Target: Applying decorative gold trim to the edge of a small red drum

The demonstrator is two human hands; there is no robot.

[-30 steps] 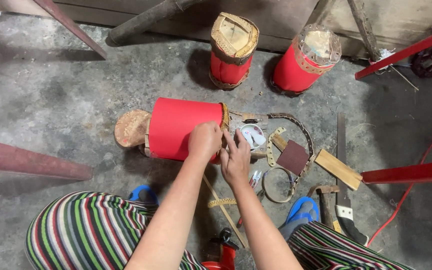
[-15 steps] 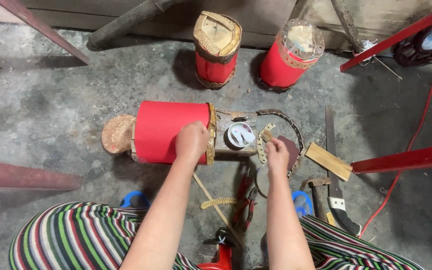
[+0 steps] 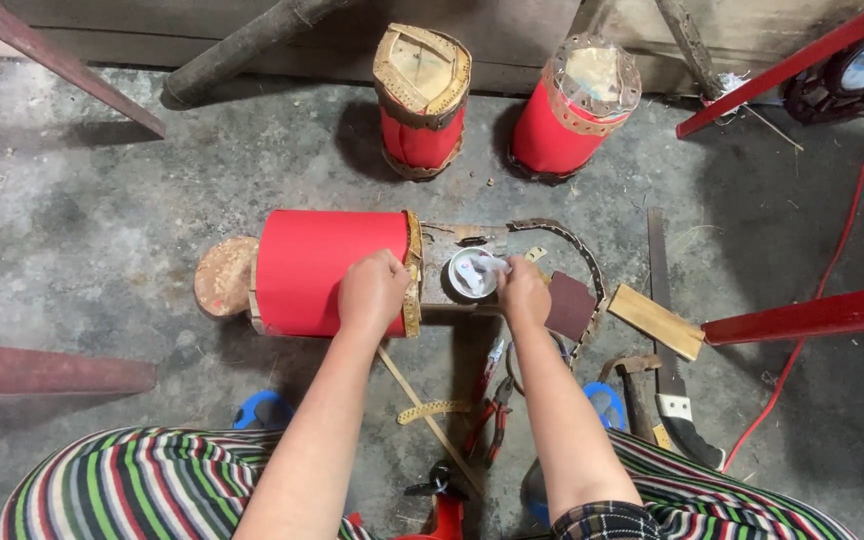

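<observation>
On the concrete floor between my knees lies the red paper-wrapped cylinder with a woven straw rim [image 3: 327, 272], on its side, and everything else I place from it. My left hand [image 3: 372, 292] is curled over its right end, fingers closed on the rim band, pinning it down; a second ago that hand sat in much the same spot, so the cylinder has not rolled, only my view has shifted.

What changed is my right hand [image 3: 522, 292]. A second ago it was pressed close against my left hand at the cylinder's end; now it has moved off to the right of the cylinder and rests at the small round white tin [image 3: 474, 272] standing just beside the rim. My fingertips [image 3: 508, 268] are pinched narrowly at the tin's edge, on something pale that I cannot make out. I judge this a reach into the tin while the left hand holds the work steady.

Just right of the tin lies a dark brown square sheet [image 3: 570, 306]. Nearer me than the cylinder lie red-handled pliers [image 3: 487, 415]. Beyond the cylinder, well apart, two upright red cylinders with straw tops [image 3: 422, 100] stand by the wall.
</observation>
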